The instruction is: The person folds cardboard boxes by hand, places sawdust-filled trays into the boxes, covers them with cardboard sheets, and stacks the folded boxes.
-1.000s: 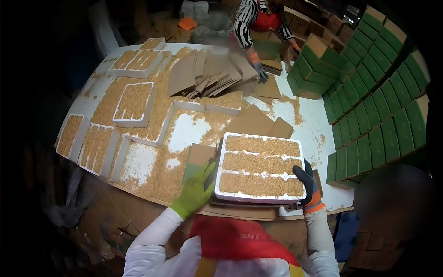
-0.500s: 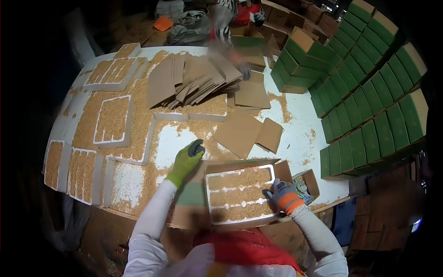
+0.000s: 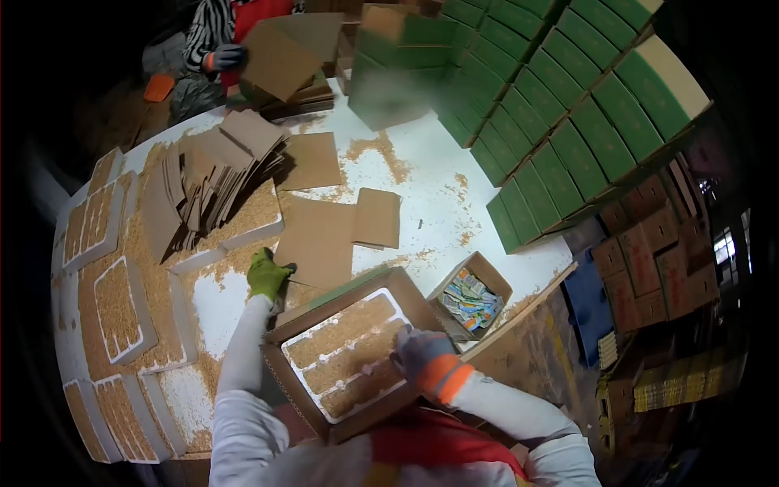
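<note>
In front of me, a white foam tray (image 3: 399,302) filled with tan, sawdust-like crumbs lies inside an open cardboard box (image 3: 280,381). My right hand (image 3: 423,357), in a grey and orange glove, grips the tray's right side, its fingers partly hidden. My left hand (image 3: 268,274), in a green glove with dark fingertips, is beyond the box's left corner. Its fingers are apart, beside a flat cardboard sheet (image 3: 315,243); whether they touch the sheet I cannot tell. A smaller folded cardboard piece (image 3: 377,217) lies beside that sheet.
A small carton (image 3: 495,276) of colourful packets stands right of the box. Green boxes (image 3: 560,138) are stacked at right. Fanned cardboard pieces (image 3: 215,174) and more filled trays (image 3: 126,312) occupy the left. Across the table, a co-worker's gloved hand (image 3: 225,58) is near raised cardboard (image 3: 280,61).
My view has turned right. The box and tray are now tilted at an angle. My left hand has moved toward the flat sheet. Cardboard is now raised beside the co-worker.
</note>
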A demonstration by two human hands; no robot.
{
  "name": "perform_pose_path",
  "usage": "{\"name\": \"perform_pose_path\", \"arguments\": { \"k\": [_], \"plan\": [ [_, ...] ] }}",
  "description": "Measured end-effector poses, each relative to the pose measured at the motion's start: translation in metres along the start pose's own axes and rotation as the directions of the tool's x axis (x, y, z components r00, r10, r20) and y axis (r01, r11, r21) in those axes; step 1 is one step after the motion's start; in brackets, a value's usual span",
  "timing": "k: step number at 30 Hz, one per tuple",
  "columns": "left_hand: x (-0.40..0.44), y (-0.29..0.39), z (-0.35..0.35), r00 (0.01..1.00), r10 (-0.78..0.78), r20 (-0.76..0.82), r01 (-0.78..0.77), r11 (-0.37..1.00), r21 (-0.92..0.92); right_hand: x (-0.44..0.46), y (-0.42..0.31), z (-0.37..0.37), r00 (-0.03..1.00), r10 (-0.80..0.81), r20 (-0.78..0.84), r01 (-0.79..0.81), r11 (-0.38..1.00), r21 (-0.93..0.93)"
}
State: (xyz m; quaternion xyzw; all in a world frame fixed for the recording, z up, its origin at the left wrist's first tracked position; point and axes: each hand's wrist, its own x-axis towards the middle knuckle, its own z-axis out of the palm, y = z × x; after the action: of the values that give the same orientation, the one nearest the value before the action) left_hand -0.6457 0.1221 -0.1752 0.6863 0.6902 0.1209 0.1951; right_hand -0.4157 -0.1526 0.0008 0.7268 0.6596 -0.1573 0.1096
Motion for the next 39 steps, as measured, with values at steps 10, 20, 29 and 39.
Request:
{"name": "perform_pose_path", "arguments": {
  "k": [10,20,29,39],
  "plan": [
    [-0.004,-0.074,-0.017,0.992,0.033,-0.122,-0.054,0.984,-0.172,0.072,0.218,0.073,0.851,0.469,-0.236,-0.456,0.883,0.113],
    [0.006,0.004,0.023,0.996,0.084,0.019,-0.076,0.961,-0.267,0.071,0.246,0.108,0.739,0.626,-0.251,-0.320,0.653,0.686],
    [-0.058,0.073,-0.129,0.783,0.504,-0.363,-0.615,0.713,-0.336,-0.014,0.156,-0.010,0.824,0.504,-0.258,0.311,-0.021,0.950],
    [-0.305,0.102,-0.175,0.431,0.810,0.398,-0.902,0.386,0.192,-0.040,0.105,-0.029,0.837,-0.108,-0.536,0.447,0.700,0.556]
  ]
}}
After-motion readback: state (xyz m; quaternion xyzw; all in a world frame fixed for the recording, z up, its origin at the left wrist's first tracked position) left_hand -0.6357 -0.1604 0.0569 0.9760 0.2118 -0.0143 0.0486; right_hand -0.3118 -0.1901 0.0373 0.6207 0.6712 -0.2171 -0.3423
